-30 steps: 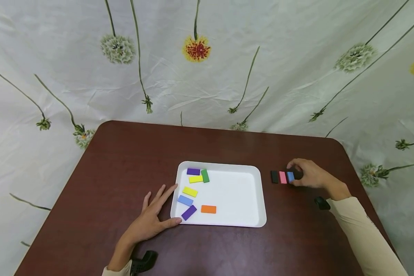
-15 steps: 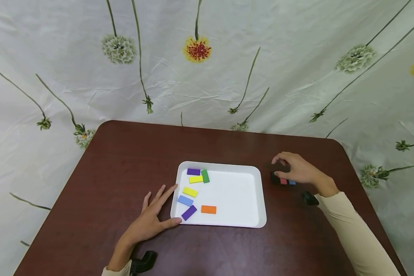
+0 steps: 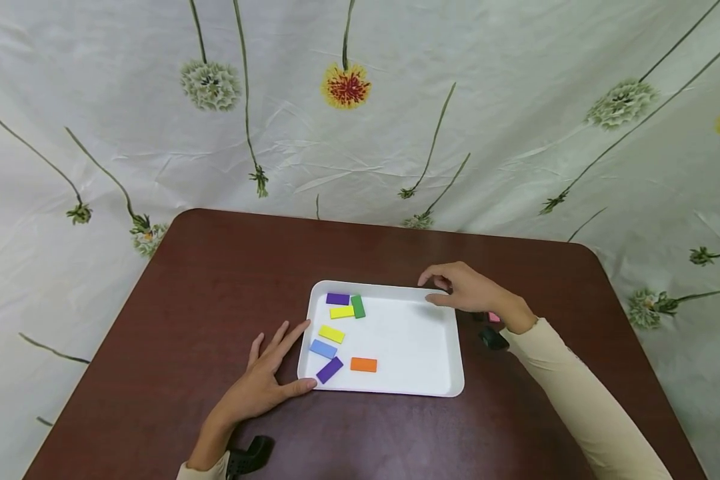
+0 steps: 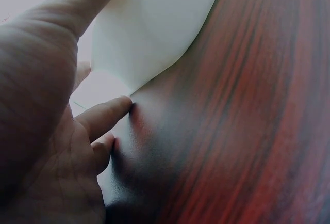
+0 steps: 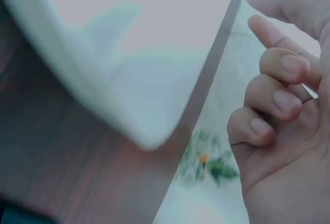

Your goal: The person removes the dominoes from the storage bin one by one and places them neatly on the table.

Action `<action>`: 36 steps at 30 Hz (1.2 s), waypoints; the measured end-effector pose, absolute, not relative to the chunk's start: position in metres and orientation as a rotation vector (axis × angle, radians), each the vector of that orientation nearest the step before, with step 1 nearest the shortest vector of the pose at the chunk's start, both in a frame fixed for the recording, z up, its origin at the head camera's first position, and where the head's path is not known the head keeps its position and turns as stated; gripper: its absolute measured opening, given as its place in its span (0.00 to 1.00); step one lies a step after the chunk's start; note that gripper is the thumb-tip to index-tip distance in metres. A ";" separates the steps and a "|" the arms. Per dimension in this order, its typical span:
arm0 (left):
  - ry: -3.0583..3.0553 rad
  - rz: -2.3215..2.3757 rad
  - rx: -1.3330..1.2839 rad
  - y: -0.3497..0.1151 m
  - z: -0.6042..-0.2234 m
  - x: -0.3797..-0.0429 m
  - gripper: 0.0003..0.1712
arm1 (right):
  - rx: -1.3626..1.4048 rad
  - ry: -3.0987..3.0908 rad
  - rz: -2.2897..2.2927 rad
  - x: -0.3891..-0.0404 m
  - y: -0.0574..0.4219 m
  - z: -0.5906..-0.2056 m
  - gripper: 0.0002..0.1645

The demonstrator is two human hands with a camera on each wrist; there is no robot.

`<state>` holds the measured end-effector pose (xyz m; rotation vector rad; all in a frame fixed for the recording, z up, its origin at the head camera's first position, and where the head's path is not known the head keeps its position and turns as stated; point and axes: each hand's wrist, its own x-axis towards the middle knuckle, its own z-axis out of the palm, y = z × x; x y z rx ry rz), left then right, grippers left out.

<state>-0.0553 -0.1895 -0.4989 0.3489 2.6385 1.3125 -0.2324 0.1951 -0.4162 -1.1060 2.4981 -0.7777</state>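
A white tray [image 3: 417, 353] lies on the table, with small colored blocks towards its left side. My left hand [image 3: 261, 387] rests against the tray's left edge, fingers spread and thumb at the near corner. Above the tray's far right corner is my right hand [image 3: 477, 290], holding nothing; in the right wrist view its thumb and index finger stand apart, the other fingers loosely curled. In the tray are purple [image 3: 338, 299], green [image 3: 358, 307], yellow [image 3: 332, 334], blue [image 3: 323, 349] and orange [image 3: 363, 365] blocks. The right hand partly covers a pink block [image 3: 494, 317] outside the tray.
Dark reddish-brown wood covers the table [image 3: 396, 433]. Behind it hangs a white cloth [image 3: 504, 67] printed with flowers. A black device [image 3: 493, 339] sits at the right wrist, and another black device [image 3: 251, 456] at the left.
My right hand has left the blue block at the end of the row of black, pink and blue blocks and moved left to the tray. My left hand stays put.
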 end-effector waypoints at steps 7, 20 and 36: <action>2.647 1.309 0.351 -0.190 -0.498 -0.055 0.56 | -1.112 2.400 -0.725 -0.235 0.145 -0.422 0.17; 2.656 1.295 0.350 -0.189 -0.498 -0.056 0.56 | -1.025 2.488 -0.475 -0.229 0.079 -0.434 0.23; 2.659 1.303 0.365 -0.188 -0.500 -0.055 0.55 | -1.015 2.494 -0.365 -0.220 0.067 -0.445 0.26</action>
